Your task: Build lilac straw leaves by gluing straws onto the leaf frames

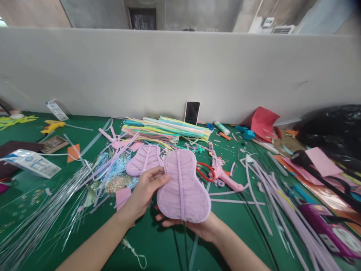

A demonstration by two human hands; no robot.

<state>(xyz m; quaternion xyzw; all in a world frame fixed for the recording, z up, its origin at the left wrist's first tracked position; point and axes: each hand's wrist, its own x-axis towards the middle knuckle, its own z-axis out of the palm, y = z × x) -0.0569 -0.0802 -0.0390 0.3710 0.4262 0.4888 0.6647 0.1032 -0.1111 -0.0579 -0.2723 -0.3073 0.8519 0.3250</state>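
Note:
A lilac petal-shaped piece (180, 188) with a raised central rib and a thin stem at its lower end is in my two hands. My left hand (145, 190) pinches its left edge, thumb on the upper face. Beneath it lies my right hand (197, 227), bearing its lower part; some fingers stick out at the lower left and the rest are hidden. A similar lilac petal (145, 160) rests on the table just behind. To the right are red-handled scissors (207, 171), partly covered, and a pink glue gun (227, 178).
Colourful pipe cleaners (169, 130) are piled on the green table (158, 248), before a propped phone (192, 113). Silvery wires (56, 210) spread at left. Lilac strips (293, 218) and a purple device (329, 229) lie right. A grey partition (180, 67) stands behind.

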